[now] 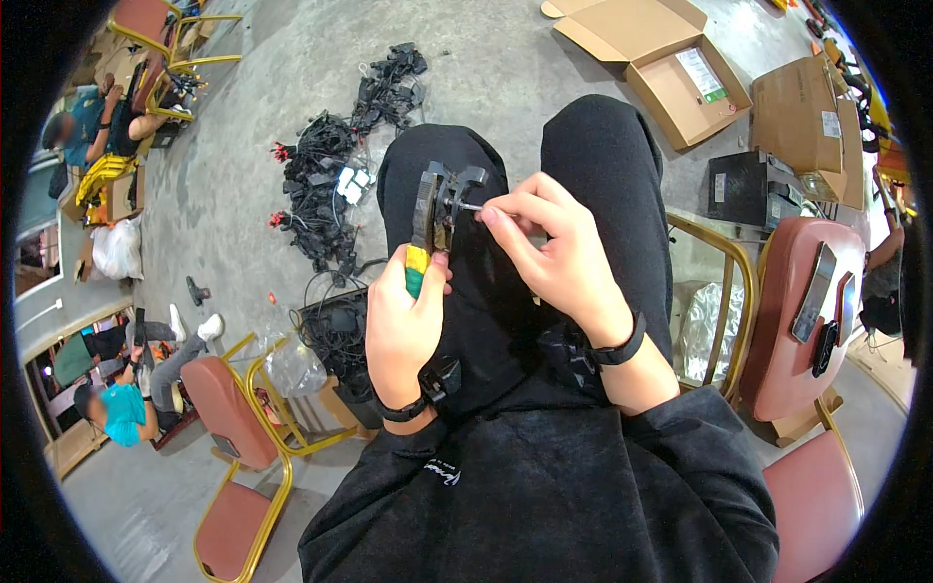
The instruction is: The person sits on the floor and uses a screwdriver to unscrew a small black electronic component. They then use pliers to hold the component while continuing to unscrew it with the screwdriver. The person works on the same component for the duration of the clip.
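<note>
My left hand [406,316] is closed around the yellow-and-green grip [418,269] of a dark handheld device, held upright above my left knee. At its upper end sits a black mechanical part [450,189] with short projecting arms. The fingers of my right hand [554,238] pinch a thin metal rod [470,206], whose other end meets the side of that black part. The rod's exact kind cannot be made out, since my fingers cover much of it. Black bands circle both my wrists.
Tangled black cables and connectors [326,185] lie on the concrete floor ahead to the left. An open cardboard box [671,121] is ahead right. Flat dark devices rest on a red-brown chair [782,282] to my right. Another chair [228,413] and several people are at left.
</note>
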Tool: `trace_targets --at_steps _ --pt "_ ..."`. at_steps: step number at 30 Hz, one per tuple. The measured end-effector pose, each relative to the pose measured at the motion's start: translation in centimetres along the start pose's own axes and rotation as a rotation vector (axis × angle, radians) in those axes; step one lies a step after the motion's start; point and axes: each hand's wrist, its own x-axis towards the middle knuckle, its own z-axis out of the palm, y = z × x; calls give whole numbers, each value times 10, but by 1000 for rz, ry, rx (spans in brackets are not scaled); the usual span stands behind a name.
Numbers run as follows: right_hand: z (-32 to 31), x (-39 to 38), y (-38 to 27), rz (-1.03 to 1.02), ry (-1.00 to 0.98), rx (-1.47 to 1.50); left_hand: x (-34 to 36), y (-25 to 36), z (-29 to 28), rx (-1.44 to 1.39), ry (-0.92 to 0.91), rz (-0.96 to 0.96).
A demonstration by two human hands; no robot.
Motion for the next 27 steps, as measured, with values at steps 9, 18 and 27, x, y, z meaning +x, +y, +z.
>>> trace_targets --at_steps 9,18,27 --pt "-6 -2 -11 471 -216 322 -6 0 -2 4 3 37" --pt "-8 4 -15 756 -306 660 -6 -2 1 153 32 89" --pt "-17 9 -12 842 -355 797 -9 1 6 224 90 163"
